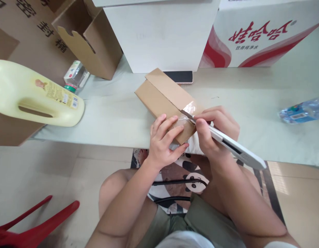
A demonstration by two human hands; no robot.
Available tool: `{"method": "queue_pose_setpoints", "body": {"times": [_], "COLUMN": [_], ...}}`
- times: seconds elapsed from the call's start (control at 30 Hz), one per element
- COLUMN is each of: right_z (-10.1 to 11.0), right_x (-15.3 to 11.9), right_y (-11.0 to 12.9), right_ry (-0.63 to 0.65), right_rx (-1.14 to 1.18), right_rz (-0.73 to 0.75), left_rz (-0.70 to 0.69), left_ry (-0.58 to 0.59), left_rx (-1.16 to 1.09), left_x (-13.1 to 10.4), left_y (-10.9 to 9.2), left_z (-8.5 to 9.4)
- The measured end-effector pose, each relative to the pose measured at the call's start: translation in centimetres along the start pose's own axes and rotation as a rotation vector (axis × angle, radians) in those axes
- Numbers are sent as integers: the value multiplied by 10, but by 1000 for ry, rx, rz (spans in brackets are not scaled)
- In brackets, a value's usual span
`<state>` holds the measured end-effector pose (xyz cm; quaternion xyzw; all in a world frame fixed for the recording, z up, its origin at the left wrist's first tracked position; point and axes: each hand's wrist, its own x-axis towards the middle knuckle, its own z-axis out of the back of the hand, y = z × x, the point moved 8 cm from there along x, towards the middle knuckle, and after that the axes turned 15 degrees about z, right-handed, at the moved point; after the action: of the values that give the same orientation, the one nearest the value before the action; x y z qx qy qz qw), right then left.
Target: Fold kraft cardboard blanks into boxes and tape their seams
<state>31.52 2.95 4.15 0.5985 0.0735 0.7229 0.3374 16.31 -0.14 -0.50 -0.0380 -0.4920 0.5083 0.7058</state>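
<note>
A small brown cardboard box (159, 100) lies at an angle near the front edge of the table, with clear tape (189, 107) across the seam at its near end. My left hand (164, 139) rests on the box's near left part, fingers spread and thumb along the near edge. In my right hand (216, 129) is a white box cutter (238, 150), gripped between thumb and fingers. Its blade is out, and the tip touches the taped seam, just beyond my left fingertips.
Behind the box lie a phone (180, 77) and a large white carton (162, 38). A red-and-white carton (252, 41) stands back right, a plastic bottle (304, 111) right. Leftward are a yellow jug (35, 93), a small clear bottle (76, 75) and an open cardboard box (102, 44).
</note>
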Motion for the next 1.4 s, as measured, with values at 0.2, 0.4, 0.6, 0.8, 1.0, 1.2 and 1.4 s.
{"method": "queue_pose_setpoints", "body": {"times": [0.2, 0.4, 0.6, 0.8, 1.0, 1.2, 1.4], "right_z": [-2, -2, 5, 9, 11, 14, 13], "right_x": [5, 7, 8, 6, 3, 1, -2], "right_y": [0, -2, 0, -6, -7, -9, -14], "right_ry": [71, 126, 72, 2, -26, -83, -77], "right_rx": [-18, 0, -4, -37, -24, 53, 101], "right_rz": [23, 15, 37, -20, 7, -12, -63], "left_rz": [17, 13, 1, -6, -12, -22, -28], "left_ry": [24, 41, 56, 62, 58, 56, 75], "left_rx": [-17, -14, -6, -17, -6, -5, -29], "left_x": [0, 1, 1, 1, -1, -1, 2], "left_y": [2, 1, -1, -2, -3, -4, -1], "left_z": [-2, -4, -4, -3, -2, -1, -1]}}
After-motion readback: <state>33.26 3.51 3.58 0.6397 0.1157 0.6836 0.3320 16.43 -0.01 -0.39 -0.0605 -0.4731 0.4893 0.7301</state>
